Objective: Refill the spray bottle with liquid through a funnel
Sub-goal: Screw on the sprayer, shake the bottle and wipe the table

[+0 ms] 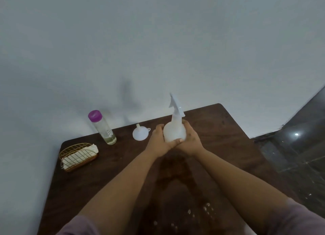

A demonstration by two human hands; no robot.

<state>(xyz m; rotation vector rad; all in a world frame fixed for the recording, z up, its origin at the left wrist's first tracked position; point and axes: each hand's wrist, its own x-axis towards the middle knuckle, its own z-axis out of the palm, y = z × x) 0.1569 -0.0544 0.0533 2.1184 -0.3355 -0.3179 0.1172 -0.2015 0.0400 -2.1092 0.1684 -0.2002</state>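
Though capped, spray btl [174, 133] btwn both hands.

White spray bottle [174, 131] and funnel [140, 133] at 9 o'clock — purple-capped clear bottle [102, 127], gold wire basket [77, 155], dark brown table [219, 129].

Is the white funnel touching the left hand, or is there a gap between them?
Apart. The head view shows a strip of dark table between the funnel, which lies mouth down, and the left hand, which grips the spray bottle.
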